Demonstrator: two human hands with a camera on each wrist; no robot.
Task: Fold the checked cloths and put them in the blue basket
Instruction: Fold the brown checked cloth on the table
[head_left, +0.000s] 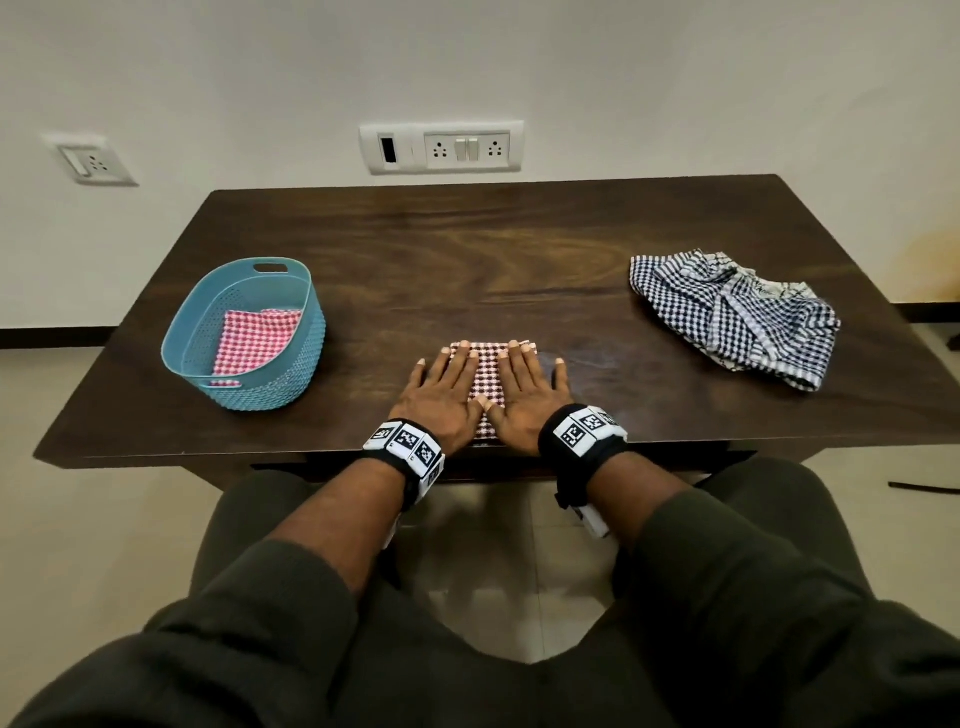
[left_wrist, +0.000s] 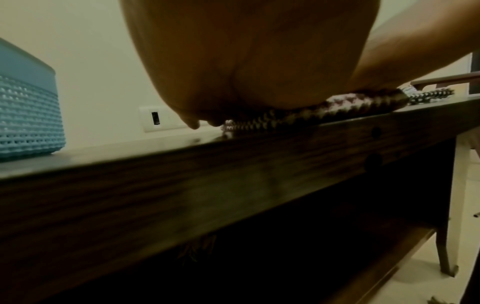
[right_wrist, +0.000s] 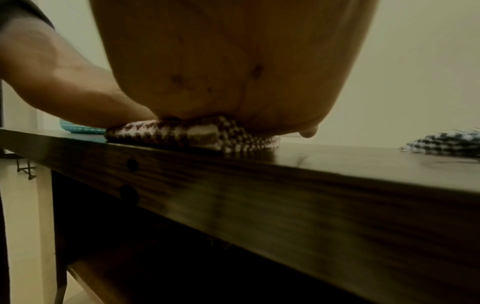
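Both hands lie flat, side by side, on a folded maroon cloth at the near edge of the table. The left hand has its fingers straight and spread, and it presses the left part of this cloth; it grips nothing. The right hand is the same on the right part, fingers straight, and its little finger reaches past the cloth onto the wood. The two thumbs nearly meet over the middle of the cloth. From the wrist views the palms sit on top of the cloth, which is a thick flat bundle. Left of this cloth, apart from it, stands the basket, and a folded red cloth lies inside it. Right of the maroon cloth, well apart, a black cloth lies crumpled on the table.
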